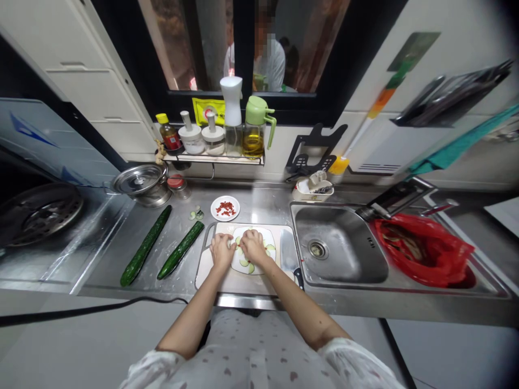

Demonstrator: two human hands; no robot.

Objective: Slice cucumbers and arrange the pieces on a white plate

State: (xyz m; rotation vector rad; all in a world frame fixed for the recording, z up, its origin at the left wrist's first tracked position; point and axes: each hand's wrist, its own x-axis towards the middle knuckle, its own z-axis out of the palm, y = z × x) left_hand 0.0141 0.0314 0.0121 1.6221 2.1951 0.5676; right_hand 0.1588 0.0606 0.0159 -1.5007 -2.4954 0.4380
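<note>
A white squarish plate (258,267) with pale green cucumber slices (245,263) spread over it lies on a light cutting board (231,286). My left hand (221,250) is at the plate's left edge, fingers curled, with cucumber slices partly visible at the thumb and fingertips. Over the plate's middle, my right hand (253,247) has its fingers bent down and drawn together; what lies under them is hidden. A kitchen knife (288,249) rests on the board's right side, its black handle toward me. Left of the board lie a cut cucumber (181,250) and a longer whole cucumber (146,246).
Behind the board are a small plate of chopped red pieces (225,208) and some cucumber scraps (196,214). A sink (344,248) adjoins at right, with a red plastic bag (424,251) beyond. A steel pot (141,183) stands back left, below a condiment shelf (219,158).
</note>
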